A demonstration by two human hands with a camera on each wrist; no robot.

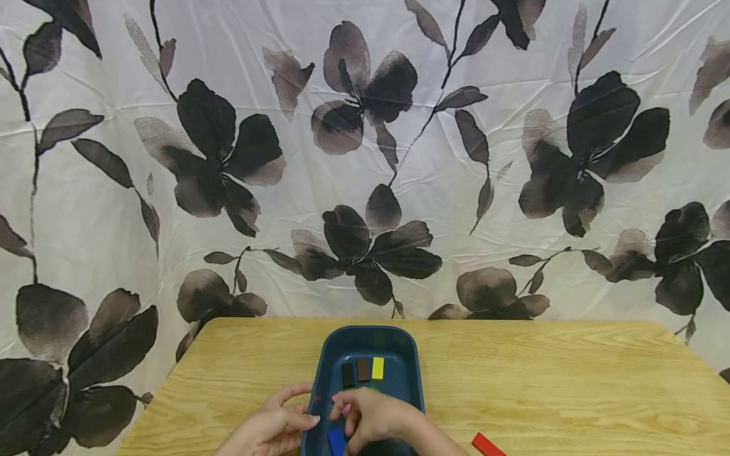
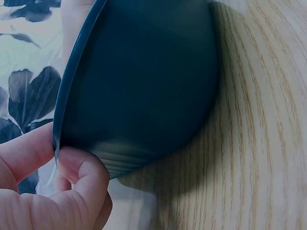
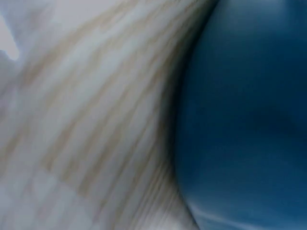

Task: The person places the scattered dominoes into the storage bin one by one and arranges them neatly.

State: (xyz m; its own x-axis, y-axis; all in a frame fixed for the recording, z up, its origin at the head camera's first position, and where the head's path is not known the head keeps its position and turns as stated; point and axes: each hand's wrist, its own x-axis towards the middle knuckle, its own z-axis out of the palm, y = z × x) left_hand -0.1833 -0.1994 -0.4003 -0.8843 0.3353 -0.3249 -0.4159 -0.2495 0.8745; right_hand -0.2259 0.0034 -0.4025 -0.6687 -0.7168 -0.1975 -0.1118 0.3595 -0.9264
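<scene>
A dark blue plastic tray (image 1: 420, 374) stands on the table. My left hand (image 1: 278, 422) pinches its left rim, thumb and fingers on either side of the edge in the left wrist view. My right hand (image 1: 374, 415) reaches into the tray with bent, spread fingers. Its thumb tip is right at a blue block (image 1: 336, 446), and its index finger is above that block's far end. Pink pieces (image 1: 337, 397) show partly behind the index finger. Beyond lie a black block (image 1: 348, 375), a brown block (image 1: 363, 370) and a yellow block (image 1: 378, 368). A green bit is mostly hidden.
A red block (image 1: 489, 448) lies on the wooden table (image 1: 557, 382), right of the tray. Behind and to the left hangs a white cloth (image 1: 450, 252) with dark flowers. The right wrist view shows only the tray's outer wall (image 3: 244, 115) and blurred wood grain.
</scene>
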